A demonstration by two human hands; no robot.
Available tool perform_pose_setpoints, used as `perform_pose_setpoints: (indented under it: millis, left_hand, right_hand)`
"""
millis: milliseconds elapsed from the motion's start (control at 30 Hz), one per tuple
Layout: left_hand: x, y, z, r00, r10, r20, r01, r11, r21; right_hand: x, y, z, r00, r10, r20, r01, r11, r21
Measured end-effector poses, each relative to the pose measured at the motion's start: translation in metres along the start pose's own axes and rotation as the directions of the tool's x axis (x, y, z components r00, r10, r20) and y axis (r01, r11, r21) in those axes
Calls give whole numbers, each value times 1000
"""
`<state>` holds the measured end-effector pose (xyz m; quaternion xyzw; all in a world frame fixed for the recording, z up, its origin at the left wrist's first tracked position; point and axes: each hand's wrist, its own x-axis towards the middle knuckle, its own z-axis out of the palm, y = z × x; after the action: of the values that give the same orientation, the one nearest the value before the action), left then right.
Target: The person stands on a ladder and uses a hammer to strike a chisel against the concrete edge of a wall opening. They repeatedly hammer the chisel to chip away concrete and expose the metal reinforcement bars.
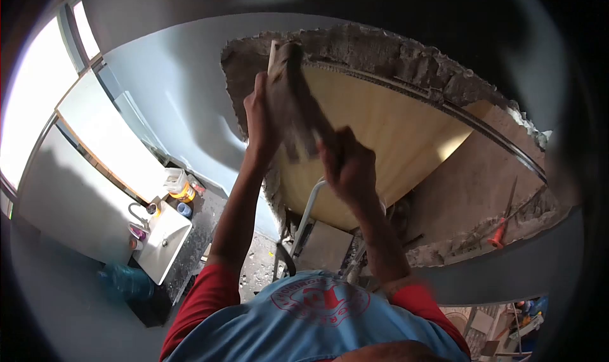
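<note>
Raised in front of me, my left hand (259, 118) is closed near the pale wooden strip (273, 58), its fingers partly hidden behind a dark brown tool. My right hand (350, 167) is wrapped round the lower end of that long dark tool (295, 102). Motion blur smears the tool, so I cannot make out its exact kind. Both hands are in front of a pale plywood panel (380, 127), framed by a rough broken plaster edge (355, 45). A thin metal strip (469, 115) runs along the panel's upper right side.
A red-handled pointed tool (498, 235) rests at the lower right of the broken edge. Below the panel shows a metal tubular rail (311, 206). At left are a white sink (162, 251), a blue water bottle (130, 281) and a yellow-labelled tub (181, 187).
</note>
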<state>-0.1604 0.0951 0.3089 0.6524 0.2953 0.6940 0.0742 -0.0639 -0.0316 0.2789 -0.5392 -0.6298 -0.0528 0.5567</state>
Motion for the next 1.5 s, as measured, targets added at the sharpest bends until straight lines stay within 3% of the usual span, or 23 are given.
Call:
perform_pose_setpoints:
  millis: [33, 67, 100, 200, 233, 267, 367, 400, 433, 500, 633, 800, 867, 933, 1033, 1067, 1100, 1233, 1300, 1333, 1367, 1433, 1500]
  left_hand:
    - [-5, 8, 7, 990, -61, -128, 63, 998, 13]
    - [-3, -9, -9, 992, -113, 59, 103, 984, 146]
    - [0, -29, -5, 996, 11, 85, -40, 934, 354]
    - [0, -18, -4, 994, -49, 102, 25, 974, 227]
    - [1, -28, -2, 988, 105, 111, -116, 988, 103]
    - [0, -30, -3, 962, 253, 103, -252, 968, -22]
    - [-1, -20, -13, 957, 118, 264, -142, 987, 74]
    - [0, -39, 2, 966, 255, 46, -259, 932, 254]
    - [1, -22, -3, 997, -41, 64, 24, 971, 238]
    - [5, -17, -11, 987, -118, 108, 103, 986, 134]
    - [8, -14, -11, 997, -32, 77, 32, 999, 4]
    - [6, -13, -10, 992, -79, 97, 71, 994, 83]
    - [7, -19, -7, 992, -92, 89, 84, 992, 89]
    - [2, -34, -3, 985, 165, 53, -164, 986, -27]
    - [4, -23, -11, 979, 120, 164, -110, 992, -65]
    - [8, -18, -5, 992, -78, 99, 80, 997, -13]
    - [6, -10, -7, 986, -124, 110, 106, 982, 156]
    - [6, -20, -4, 989, -110, 97, 112, 994, -11]
    - [6, -25, -5, 990, -95, 107, 99, 995, -26]
    - [7, -30, -5, 995, 14, 102, -4, 994, -106]
    - [5, -34, -4, 988, 125, 96, -105, 977, -184]
    - [7, -33, 2, 994, 81, 67, -70, 986, -154]
    - [6, -26, -3, 987, -85, 139, 73, 993, 89]
  right_hand:
    - [-2, -8, -1, 992, -127, -10, 126, 991, -36]
    - [-2, -10, -1, 969, -246, -31, 243, 966, -87]
    - [-2, -11, 1, 930, -364, -43, 355, 924, -140]
    - [10, -7, 9, 966, -250, 64, 257, 908, -331]
    - [20, -2, 15, 993, -115, -2, 107, 930, -351]
    - [30, 2, 15, 995, -103, 8, 98, 920, -379]
    - [24, -8, 11, 996, -81, 47, 93, 924, -371]
    - [19, -14, 10, 993, -83, 85, 107, 936, -336]
    - [12, -20, 10, 993, -85, 87, 110, 934, -341]
    - [-3, -30, 10, 971, -179, 158, 215, 943, -255]
    - [-9, -47, 2, 934, -315, 166, 349, 903, -251]
    - [8, -49, -13, 908, -348, 233, 408, 860, -305]
    - [22, -40, -16, 923, -336, 189, 386, 806, -450]
    - [46, -23, -13, 949, -284, 133, 309, 773, -553]
    - [53, -32, -18, 947, -279, 160, 318, 741, -591]
    - [47, -44, -19, 929, -293, 227, 371, 731, -573]
    - [38, -56, -21, 908, -302, 292, 417, 725, -548]
    - [27, -65, -23, 767, -520, 375, 635, 700, -326]
    - [43, -47, -18, 888, -350, 299, 460, 680, -571]
    - [57, -34, -17, 956, -180, 230, 291, 670, -683]
    - [68, -34, -19, 949, -202, 241, 314, 647, -695]
    - [62, -46, -17, 942, -220, 253, 333, 702, -630]
    - [47, -65, -19, 897, -310, 314, 439, 709, -552]
